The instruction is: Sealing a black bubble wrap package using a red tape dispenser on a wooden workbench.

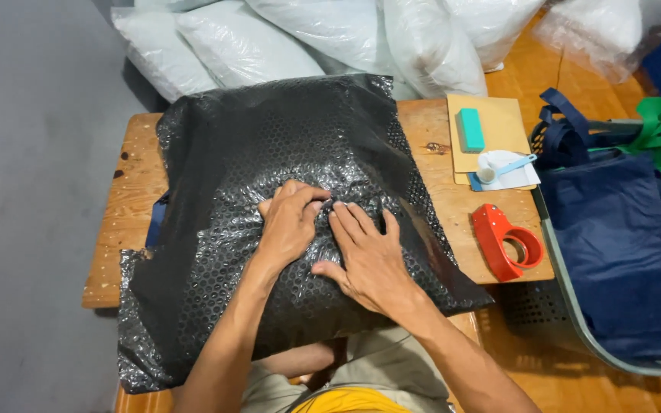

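Note:
A large puffy parcel wrapped in black bubble wrap [269,153] covers most of a small wooden table [128,206]. My left hand [288,222] lies on its middle with the fingers curled, pinching the wrap near a seam. My right hand [365,256] rests flat beside it, fingers spread and pressing the wrap down, fingertips touching the left hand's. Neither hand holds a separate object.
A red tape dispenser [506,241] lies at the table's right edge. Behind it sit a tan envelope [499,126], a teal block [469,128] and a small white-and-blue tool [499,167]. Dark blue fabric bags [621,229] fill a cart at right. White stuffed bags [307,30] pile behind the table.

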